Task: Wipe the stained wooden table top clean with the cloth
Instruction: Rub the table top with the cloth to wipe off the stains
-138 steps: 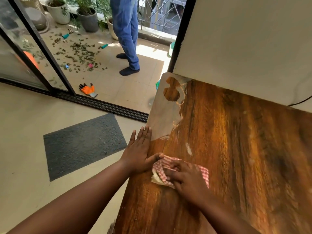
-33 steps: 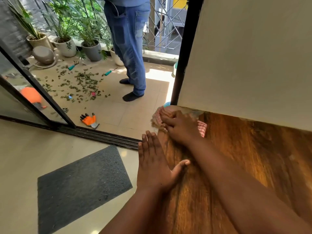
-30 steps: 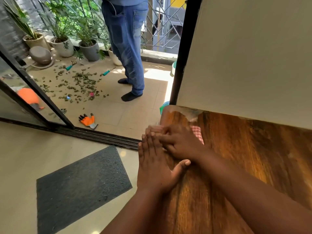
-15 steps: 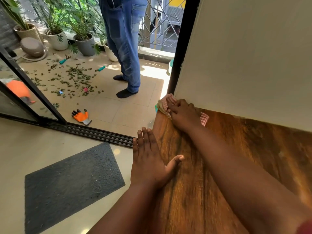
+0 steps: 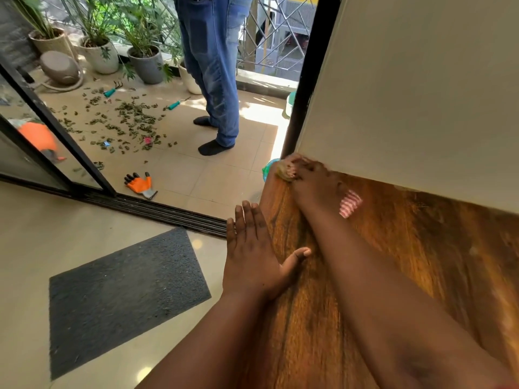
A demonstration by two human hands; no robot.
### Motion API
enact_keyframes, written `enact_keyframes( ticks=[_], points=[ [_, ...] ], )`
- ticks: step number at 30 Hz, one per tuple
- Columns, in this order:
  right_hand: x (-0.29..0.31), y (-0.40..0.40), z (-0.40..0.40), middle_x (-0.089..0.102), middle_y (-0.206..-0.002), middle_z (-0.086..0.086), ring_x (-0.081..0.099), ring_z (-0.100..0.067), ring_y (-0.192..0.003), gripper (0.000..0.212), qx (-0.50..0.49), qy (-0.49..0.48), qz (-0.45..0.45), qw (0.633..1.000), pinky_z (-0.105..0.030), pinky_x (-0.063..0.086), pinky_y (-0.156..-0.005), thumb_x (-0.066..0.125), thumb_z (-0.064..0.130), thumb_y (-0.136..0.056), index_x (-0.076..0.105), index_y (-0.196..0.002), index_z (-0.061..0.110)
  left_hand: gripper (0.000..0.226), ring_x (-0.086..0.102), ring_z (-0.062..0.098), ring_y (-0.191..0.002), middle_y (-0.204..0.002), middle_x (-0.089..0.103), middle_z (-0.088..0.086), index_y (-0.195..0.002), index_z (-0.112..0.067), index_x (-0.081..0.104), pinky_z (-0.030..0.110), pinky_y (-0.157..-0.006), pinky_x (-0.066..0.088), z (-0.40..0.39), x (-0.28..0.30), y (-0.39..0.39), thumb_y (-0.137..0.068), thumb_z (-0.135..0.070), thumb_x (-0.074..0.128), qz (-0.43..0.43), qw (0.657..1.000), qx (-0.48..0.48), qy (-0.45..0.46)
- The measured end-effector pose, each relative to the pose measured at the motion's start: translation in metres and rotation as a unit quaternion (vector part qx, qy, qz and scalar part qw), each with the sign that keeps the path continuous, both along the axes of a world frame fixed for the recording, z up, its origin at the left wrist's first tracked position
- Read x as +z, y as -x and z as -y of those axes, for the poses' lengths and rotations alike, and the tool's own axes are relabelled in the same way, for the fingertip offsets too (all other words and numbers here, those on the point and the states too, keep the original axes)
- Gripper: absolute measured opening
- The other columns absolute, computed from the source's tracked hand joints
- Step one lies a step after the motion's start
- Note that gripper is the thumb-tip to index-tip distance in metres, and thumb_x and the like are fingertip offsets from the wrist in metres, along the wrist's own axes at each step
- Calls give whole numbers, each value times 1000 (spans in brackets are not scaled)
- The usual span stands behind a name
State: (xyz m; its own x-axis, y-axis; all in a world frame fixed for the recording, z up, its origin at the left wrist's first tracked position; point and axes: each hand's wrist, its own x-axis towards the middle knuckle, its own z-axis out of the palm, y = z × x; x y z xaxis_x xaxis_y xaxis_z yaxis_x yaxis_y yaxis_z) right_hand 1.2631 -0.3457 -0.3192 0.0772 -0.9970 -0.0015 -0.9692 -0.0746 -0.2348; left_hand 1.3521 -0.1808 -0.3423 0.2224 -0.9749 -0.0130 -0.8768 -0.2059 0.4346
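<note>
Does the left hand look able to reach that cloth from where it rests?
Probably yes. The left hand lies flat on the table edge, the cloth sits farther along under the right hand, and only bare wood lies between.

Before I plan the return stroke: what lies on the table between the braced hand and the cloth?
Head view: only bare wooden table top lies between the left hand and the cloth; the right hand presses it.

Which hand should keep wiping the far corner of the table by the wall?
The right hand: it already presses the cloth on the table at that corner. The left hand lies flat and empty on the near edge, probably best left bracing.
</note>
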Motion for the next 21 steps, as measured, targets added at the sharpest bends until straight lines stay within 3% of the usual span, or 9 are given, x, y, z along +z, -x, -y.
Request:
enact_keyframes(
  ticks=[4,9,15,21],
  points=[
    [-2,-21,9,27,-151,-2,24,-37,-129,47,116,-11,-3,993,-51,16,-107,28,37,-96,27,-142,49,116,-41,16,-137,-150,-42,7,-143,-12,-36,33,-109,-31,1,0,1,-72,-95,2,2,1000,5,7],
    [-8,-8,18,33,-146,-4,29,-37,-124,47,110,2,-10,994,-50,21,-104,28,40,-96,23,-143,49,116,-40,14,-137,-152,-38,6,-146,-13,-32,33,-111,-28,0,-2,-1,-73,-94,7,2,1000,6,13],
    [-8,-15,5,29,-147,-6,23,-38,-129,48,64,-5,-15,998,-52,14,-106,28,40,-96,22,-144,44,114,-42,16,-136,-149,-42,7,-141,-12,-38,34,-109,-31,0,-1,-2,-71,-94,-1,14,1000,3,8],
    [-9,-10,-45,22,-154,4,16,-37,-135,48,153,-52,56,985,-57,4,-108,24,52,-93,17,-140,56,109,-41,17,-137,-147,-44,7,-137,-16,-42,32,-107,-33,-1,0,-5,-70,-92,-5,2,999,-40,36]
  ],
)
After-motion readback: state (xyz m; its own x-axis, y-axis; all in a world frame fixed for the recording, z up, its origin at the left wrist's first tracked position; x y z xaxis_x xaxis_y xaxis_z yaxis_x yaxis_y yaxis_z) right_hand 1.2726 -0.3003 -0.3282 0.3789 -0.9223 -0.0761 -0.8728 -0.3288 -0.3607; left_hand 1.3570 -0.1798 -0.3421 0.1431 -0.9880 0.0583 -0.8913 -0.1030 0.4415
